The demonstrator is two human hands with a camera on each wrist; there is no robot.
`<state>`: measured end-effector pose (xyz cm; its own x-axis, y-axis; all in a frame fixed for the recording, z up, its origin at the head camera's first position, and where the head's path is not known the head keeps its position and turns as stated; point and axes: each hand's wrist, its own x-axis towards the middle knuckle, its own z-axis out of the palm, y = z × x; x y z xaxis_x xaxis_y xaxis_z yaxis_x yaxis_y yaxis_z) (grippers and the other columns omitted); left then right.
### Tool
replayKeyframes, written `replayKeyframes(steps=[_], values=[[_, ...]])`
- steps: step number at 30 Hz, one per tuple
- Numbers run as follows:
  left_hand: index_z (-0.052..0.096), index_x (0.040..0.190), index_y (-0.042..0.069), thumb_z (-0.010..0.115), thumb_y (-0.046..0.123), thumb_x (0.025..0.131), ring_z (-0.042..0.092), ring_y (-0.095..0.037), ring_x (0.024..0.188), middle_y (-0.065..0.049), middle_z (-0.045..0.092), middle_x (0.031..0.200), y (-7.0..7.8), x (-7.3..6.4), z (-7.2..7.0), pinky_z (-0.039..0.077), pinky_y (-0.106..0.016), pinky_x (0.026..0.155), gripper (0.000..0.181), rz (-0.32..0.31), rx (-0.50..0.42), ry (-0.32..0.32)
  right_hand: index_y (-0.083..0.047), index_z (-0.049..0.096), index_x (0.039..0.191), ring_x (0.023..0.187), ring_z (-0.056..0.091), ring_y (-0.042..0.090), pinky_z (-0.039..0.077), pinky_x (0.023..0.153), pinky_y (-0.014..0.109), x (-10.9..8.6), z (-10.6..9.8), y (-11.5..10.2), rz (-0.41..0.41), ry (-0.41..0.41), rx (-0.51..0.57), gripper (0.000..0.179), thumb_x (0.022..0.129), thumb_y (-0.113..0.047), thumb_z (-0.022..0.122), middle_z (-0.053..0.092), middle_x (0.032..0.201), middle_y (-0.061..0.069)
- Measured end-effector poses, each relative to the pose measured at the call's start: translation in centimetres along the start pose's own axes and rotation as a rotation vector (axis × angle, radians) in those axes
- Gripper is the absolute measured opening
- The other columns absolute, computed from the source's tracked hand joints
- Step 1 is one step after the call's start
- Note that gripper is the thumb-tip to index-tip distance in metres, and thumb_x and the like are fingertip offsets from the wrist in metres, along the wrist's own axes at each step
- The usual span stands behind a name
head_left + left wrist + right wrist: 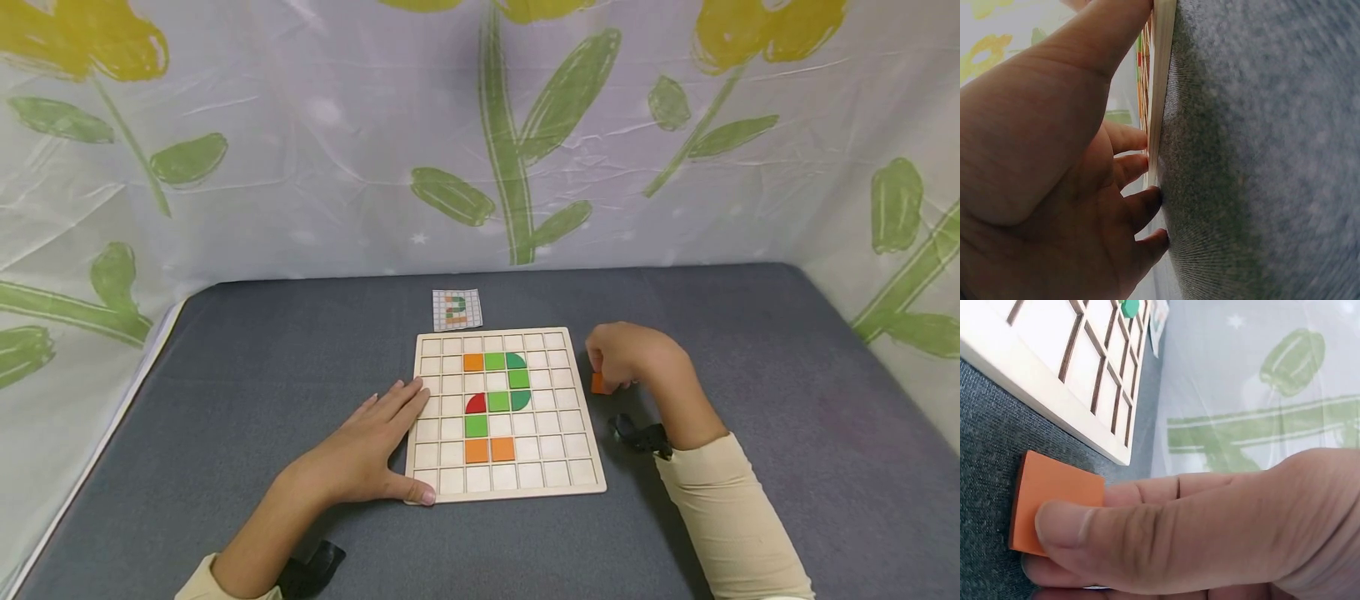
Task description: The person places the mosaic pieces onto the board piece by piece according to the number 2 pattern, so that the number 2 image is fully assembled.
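Observation:
A square wooden grid board lies on the table, with orange, green and red tiles set in some of its cells. My left hand rests on the board's left edge, fingers spread and thumb at the near left corner. In the left wrist view, the fingertips touch the board's side. Just right of the board, my right hand pinches an orange square tile between thumb and fingers, low over the cloth. The right wrist view shows the thumb flat on the tile's face.
A small printed card with a coloured grid pattern lies behind the board. Dark grey cloth covers the table. A pale curtain painted with flowers hangs along the back and sides. Black straps are at both wrists.

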<state>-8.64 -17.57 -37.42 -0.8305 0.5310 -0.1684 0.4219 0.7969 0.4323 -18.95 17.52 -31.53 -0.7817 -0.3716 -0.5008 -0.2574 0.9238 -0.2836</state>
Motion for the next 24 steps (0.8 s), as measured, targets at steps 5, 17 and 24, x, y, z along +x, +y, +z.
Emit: replayKeyframes(steps=[5, 17, 24], values=[[0.023, 0.159, 0.003, 0.072, 0.078, 0.068, 0.015, -0.036, 0.151, -0.014, 0.019, 0.165, -0.04, -0.03, 0.02, 0.015, -0.058, 0.118, 0.127, 0.003, -0.001, 0.000, -0.007, 0.062, 0.082, 0.066, 0.058, 0.022, 0.044, 0.056, 0.030, -0.08, 0.04, -0.05, 0.010, -0.016, 0.026, 0.021, 0.083, 0.013, 0.060, 0.062, 0.079, 0.007], [0.024, 0.159, 0.003, 0.073, 0.077, 0.069, 0.016, -0.036, 0.150, -0.014, 0.019, 0.165, -0.09, -0.04, 0.04, 0.016, -0.058, 0.118, 0.127, 0.008, 0.003, 0.003, -0.018, 0.038, 0.061, 0.056, 0.030, 0.013, 0.021, 0.053, 0.028, -0.26, -0.03, -0.09, -0.051, -0.057, 0.068, 0.043, 0.090, 0.015, 0.042, 0.042, 0.062, -0.001], [0.024, 0.159, 0.003, 0.074, 0.076, 0.068, 0.015, -0.036, 0.151, -0.014, 0.019, 0.165, 0.02, 0.00, 0.02, 0.015, -0.058, 0.118, 0.127, 0.001, -0.005, 0.004, -0.014, 0.065, 0.069, 0.060, 0.040, 0.012, 0.035, 0.056, 0.027, -0.05, -0.11, -0.48, -0.195, -0.002, 0.042, 0.029, 0.092, 0.004, 0.059, 0.056, 0.067, -0.004]])
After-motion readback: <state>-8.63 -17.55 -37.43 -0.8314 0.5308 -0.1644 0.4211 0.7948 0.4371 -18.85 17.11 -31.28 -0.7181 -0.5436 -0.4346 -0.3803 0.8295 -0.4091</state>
